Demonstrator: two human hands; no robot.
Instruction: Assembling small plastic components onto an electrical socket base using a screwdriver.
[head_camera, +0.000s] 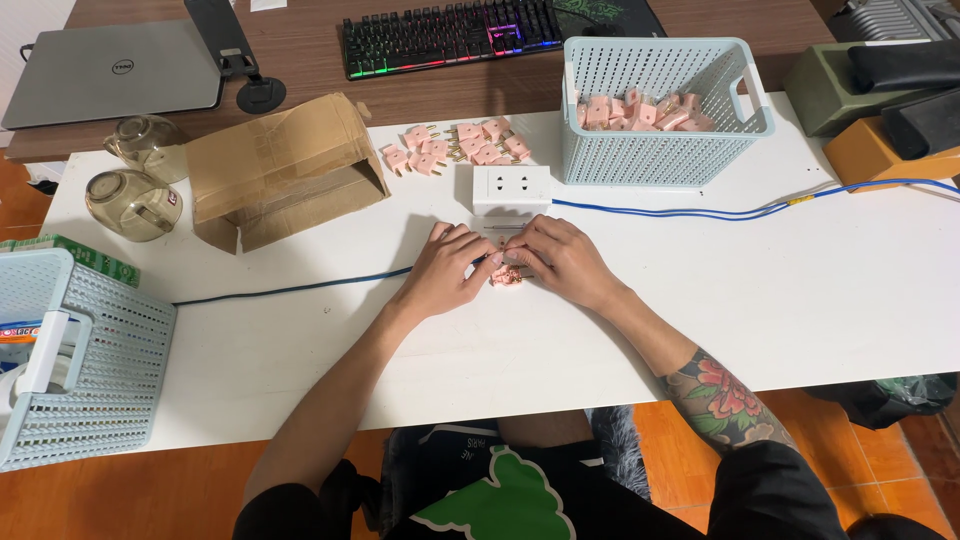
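Pinching a small pink plug (506, 275), left hand (447, 272) and right hand (565, 262) meet.

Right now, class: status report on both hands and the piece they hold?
Left hand and right hand pinch small pink plastic plug. White socket box just beyond. Nothing obstructing.

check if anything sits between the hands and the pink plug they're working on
Nothing visible does. The left hand and right hand already close around the pink plug on the white table, fingers touching it. The white socket box lies just beyond, apart from the hands.
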